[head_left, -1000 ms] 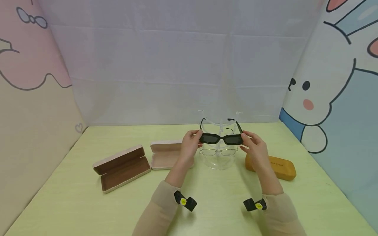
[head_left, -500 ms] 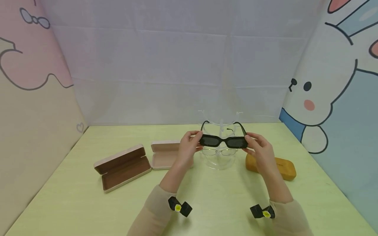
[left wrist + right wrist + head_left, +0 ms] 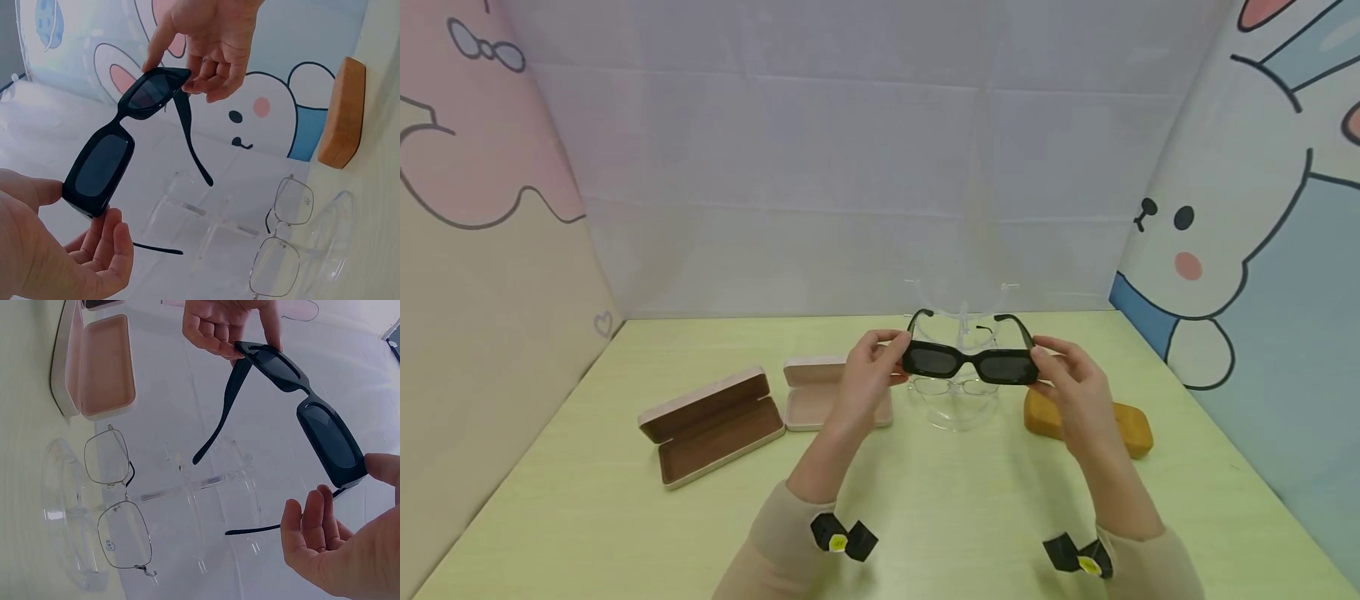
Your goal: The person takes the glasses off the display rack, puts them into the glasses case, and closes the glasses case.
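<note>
Black rectangular sunglasses (image 3: 970, 364) are held up in the air between both hands, lenses facing the head camera and temples spread toward the back. My left hand (image 3: 870, 377) pinches their left end, thumb at the front corner. At the other end my right hand (image 3: 1074, 385) pinches the frame between thumb and fingers. Behind and below the sunglasses stands a clear display stand (image 3: 958, 414), apart from them. Thin metal-rimmed eyeglasses (image 3: 275, 265) rest on a low tier of that stand; in the head view the sunglasses partly cover them.
Left of the stand lie two opened glasses cases: a brown-lined one (image 3: 721, 442) and a pink-lined one (image 3: 815, 408). A closed mustard-yellow case (image 3: 1131, 427) sits to the right, partly behind the right hand. Printed panels and a white sheet surround the pale table (image 3: 947, 517).
The sunglasses have come nearer to the head camera and slightly lower, away from the stand. Both hands moved back with them, and the forearms spread apart.
</note>
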### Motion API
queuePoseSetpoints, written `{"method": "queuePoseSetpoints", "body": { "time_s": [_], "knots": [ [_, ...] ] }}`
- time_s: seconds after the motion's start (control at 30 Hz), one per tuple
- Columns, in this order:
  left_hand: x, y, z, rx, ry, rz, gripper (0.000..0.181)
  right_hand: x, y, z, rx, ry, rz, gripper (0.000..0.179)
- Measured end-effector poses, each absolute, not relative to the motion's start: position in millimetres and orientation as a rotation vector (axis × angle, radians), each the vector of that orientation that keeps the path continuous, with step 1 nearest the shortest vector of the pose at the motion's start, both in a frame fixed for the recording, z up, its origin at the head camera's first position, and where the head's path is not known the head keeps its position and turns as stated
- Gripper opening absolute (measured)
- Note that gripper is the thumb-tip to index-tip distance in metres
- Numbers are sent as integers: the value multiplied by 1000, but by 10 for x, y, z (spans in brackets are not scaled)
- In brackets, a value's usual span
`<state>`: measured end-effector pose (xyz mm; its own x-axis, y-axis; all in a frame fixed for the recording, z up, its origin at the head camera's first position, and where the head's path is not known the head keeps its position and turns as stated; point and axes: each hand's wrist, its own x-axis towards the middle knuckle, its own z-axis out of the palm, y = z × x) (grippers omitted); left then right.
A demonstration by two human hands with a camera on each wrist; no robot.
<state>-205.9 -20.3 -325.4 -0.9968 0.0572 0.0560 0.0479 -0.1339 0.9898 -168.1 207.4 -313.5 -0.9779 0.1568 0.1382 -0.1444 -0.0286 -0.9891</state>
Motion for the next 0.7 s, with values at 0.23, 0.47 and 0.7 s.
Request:
{"method": "queuePoseSetpoints", "body": {
  "time_s": [0.23,0.47,0.7],
  "knots": [
    [-1984,-244,-3154,152,2058,2389,32,-1603,2028,-3063,9,-2022,2052,32],
    [-1900,-296,-3080,193,2063,2394,30,-1542,1981,-2994,12,-1992,2030,27],
    [-1856,-321,-3054,247,2056,2399,30,-1504,1932,-2964,86,-1851,2034,20]
  ]
}}
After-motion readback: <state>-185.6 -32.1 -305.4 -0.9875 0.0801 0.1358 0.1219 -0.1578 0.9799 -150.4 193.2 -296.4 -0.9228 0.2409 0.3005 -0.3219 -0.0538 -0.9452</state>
